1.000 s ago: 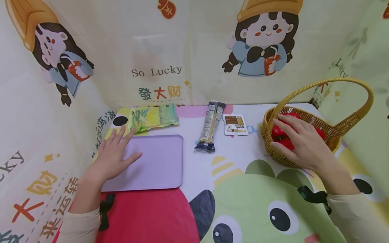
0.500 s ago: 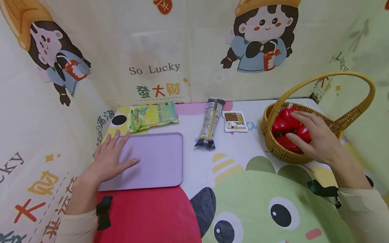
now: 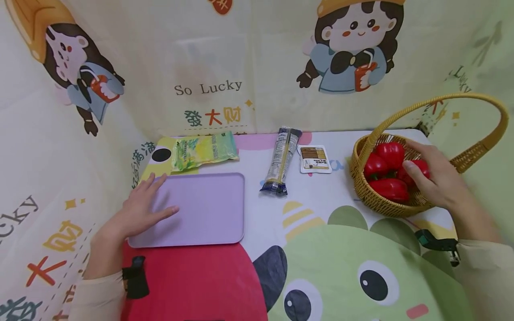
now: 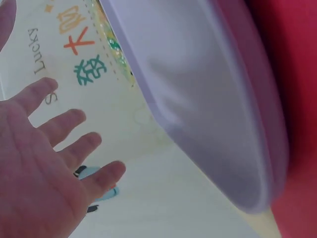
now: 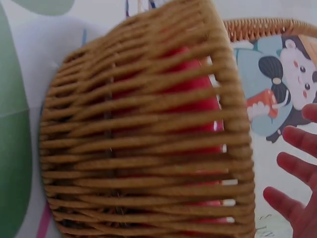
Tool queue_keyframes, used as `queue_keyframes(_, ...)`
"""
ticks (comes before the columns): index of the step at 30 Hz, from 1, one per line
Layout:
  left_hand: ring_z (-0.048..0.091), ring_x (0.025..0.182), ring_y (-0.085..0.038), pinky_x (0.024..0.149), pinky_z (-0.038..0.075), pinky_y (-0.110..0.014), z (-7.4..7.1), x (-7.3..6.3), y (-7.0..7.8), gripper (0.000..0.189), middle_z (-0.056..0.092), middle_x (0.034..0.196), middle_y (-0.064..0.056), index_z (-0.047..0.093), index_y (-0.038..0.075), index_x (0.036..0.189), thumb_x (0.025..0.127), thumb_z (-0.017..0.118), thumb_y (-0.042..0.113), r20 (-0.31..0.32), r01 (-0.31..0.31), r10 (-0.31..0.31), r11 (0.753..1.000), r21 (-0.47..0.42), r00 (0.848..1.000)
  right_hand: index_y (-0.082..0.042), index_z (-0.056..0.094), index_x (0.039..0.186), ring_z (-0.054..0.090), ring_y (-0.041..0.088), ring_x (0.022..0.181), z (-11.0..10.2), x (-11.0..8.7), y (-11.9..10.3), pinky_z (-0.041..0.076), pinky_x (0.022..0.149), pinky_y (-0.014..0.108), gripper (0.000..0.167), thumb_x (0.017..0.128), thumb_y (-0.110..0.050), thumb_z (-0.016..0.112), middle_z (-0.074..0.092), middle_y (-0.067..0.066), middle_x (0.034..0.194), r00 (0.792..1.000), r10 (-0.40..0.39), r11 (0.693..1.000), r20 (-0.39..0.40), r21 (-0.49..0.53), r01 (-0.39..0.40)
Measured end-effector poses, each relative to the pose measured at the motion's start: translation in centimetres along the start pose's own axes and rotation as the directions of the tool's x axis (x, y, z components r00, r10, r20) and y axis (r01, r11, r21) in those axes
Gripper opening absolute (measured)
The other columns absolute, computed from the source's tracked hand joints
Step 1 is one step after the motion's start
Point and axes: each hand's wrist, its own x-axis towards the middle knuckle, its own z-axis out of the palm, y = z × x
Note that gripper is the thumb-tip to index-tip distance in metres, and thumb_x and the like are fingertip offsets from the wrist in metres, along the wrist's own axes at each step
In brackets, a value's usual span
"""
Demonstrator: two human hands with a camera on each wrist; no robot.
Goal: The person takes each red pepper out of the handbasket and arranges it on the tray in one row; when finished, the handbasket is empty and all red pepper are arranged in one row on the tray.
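Observation:
Several glossy red bell peppers (image 3: 390, 154) lie in a wicker basket (image 3: 371, 203) with a tall arched handle, at the right in the head view. My right hand (image 3: 441, 180) is over the basket's right side, thumb and forefinger near the rightmost pepper. In the right wrist view its fingers (image 5: 297, 168) are spread beyond the basket's rim and hold nothing; whether the thumb touches the pepper I cannot tell. At the left, my left hand (image 3: 138, 207) hovers with spread fingers over the left side of a lilac tray (image 3: 209, 209). The left wrist view shows its palm (image 4: 34, 173) bare.
Behind the tray lies a yellow-green packet (image 3: 205, 151). A long dark-ended clear package (image 3: 279, 162) and a small brown-and-white sachet (image 3: 315, 159) lie mid-table. Patterned cloth (image 3: 277, 67) hangs behind and at both sides. A cartoon-printed cloth (image 3: 337, 258) covers the table.
My right hand has moved right across the basket, uncovering more of the peppers. My left hand has shifted slightly left and down over the tray. The head view has shifted a little.

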Motion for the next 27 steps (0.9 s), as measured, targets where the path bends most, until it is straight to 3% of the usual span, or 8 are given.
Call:
queue_keyframes(7,0.012,0.151,-0.055,0.108,0.025,-0.080,-0.1,-0.8,-2.2,0.112,0.013,0.166,-0.032,0.013,0.010,0.166,0.086,0.079,0.052,0.029,0.015,-0.012,0.995,-0.101,1.000,-0.017,0.031,0.162,0.039,0.061,0.126,-0.7,-0.1,0.9,0.020,0.119,0.068,0.059,0.106,-0.020,0.051,0.036,0.033,0.152,0.993,0.114,0.992,0.027,0.043,-0.115)
queue_keyframes(13,0.036,0.135,-0.058,0.096,0.048,-0.071,0.2,-1.9,-3.3,0.113,0.023,0.156,-0.036,0.011,0.003,0.164,0.086,0.079,0.051,0.080,0.074,-0.065,0.991,-0.112,0.995,-0.013,0.029,0.162,0.038,0.063,0.126,-1.2,0.0,1.6,0.020,0.120,0.067,0.059,0.108,-0.022,0.048,0.032,0.035,0.154,0.987,0.150,0.988,0.050,0.028,-0.152)
queue_keyframes(16,0.043,0.128,-0.057,0.091,0.054,-0.066,0.3,-2.2,-3.7,0.112,0.027,0.152,-0.036,0.013,0.000,0.163,0.087,0.078,0.052,0.102,0.088,-0.077,0.990,-0.111,0.992,-0.008,0.030,0.161,0.035,0.060,0.132,-1.3,0.2,2.0,0.021,0.124,0.036,0.055,0.109,-0.021,0.044,0.032,0.034,0.155,0.989,0.140,0.989,0.039,0.037,-0.142)
queue_keyframes(18,0.040,0.130,-0.058,0.094,0.051,-0.069,0.4,-2.3,-3.9,0.112,0.027,0.152,-0.037,0.016,-0.002,0.162,0.087,0.077,0.054,0.107,0.093,-0.084,0.993,-0.078,0.991,-0.007,0.030,0.161,0.034,0.056,0.137,-1.3,0.3,2.2,0.017,0.113,0.012,0.053,0.110,-0.021,0.041,0.033,0.033,0.156,0.990,0.140,0.989,0.031,0.046,-0.142)
queue_keyframes(20,0.036,0.131,-0.058,0.095,0.047,-0.073,0.5,-2.4,-4.1,0.110,0.028,0.151,-0.038,0.019,-0.004,0.161,0.087,0.076,0.055,0.105,0.090,-0.084,0.994,-0.056,0.991,-0.007,0.029,0.161,0.033,0.053,0.141,-1.3,0.3,2.3,0.015,0.102,0.002,0.053,0.111,-0.021,0.040,0.033,0.032,0.157,0.989,0.145,0.988,0.032,0.057,-0.147)
queue_keyframes(23,0.037,0.131,-0.059,0.097,0.044,-0.075,0.6,-2.4,-4.4,0.109,0.029,0.151,-0.039,0.020,-0.006,0.160,0.088,0.076,0.054,0.106,0.079,-0.073,0.996,-0.052,0.992,-0.006,0.028,0.161,0.034,0.056,0.138,-1.3,0.3,2.5,0.015,0.100,0.002,0.054,0.111,-0.023,0.040,0.033,0.034,0.156,0.986,0.163,0.985,0.039,0.058,-0.165)
queue_keyframes(27,0.045,0.128,-0.061,0.098,0.047,-0.070,0.8,-2.5,-4.6,0.108,0.031,0.153,-0.039,0.016,-0.009,0.159,0.090,0.075,0.049,0.127,0.070,-0.057,0.993,-0.097,0.990,0.000,0.030,0.159,0.037,0.062,0.129,-1.3,0.4,2.8,0.020,0.120,0.026,0.056,0.110,-0.023,0.040,0.034,0.041,0.150,0.980,0.194,0.980,0.035,0.035,-0.195)
